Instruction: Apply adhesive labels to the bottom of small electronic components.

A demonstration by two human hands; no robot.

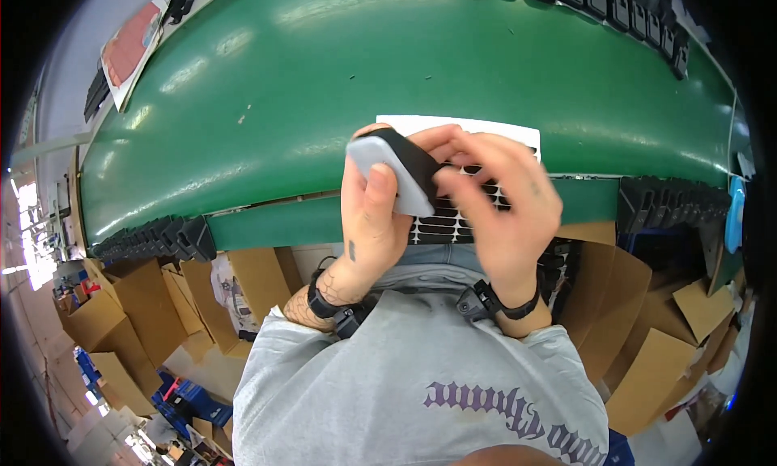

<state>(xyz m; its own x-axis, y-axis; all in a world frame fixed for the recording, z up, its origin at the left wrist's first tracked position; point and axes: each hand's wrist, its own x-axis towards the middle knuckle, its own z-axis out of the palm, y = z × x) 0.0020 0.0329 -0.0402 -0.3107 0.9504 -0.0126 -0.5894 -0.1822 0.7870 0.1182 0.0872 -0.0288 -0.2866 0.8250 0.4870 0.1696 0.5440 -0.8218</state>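
My left hand (372, 207) is closed round a black plastic case with a flat light-grey face (394, 175), held tilted above the table's near edge. The thumb lies on the grey face. My right hand (510, 195) is at the case's black right side, its fingers bent and smeared by motion. Whether they pinch anything I cannot make out. Beneath both hands is a white sheet (518, 132) bearing rows of black die-cut shapes, partly hidden by the hands and the case.
Black plastic cases stand in rows on the green table (324, 61): a far-right row (595, 1), a left row (162, 238) and a right row (676, 203). Open cardboard boxes (137, 304) flank me on both sides. A blue object (735, 213) is at the right edge.
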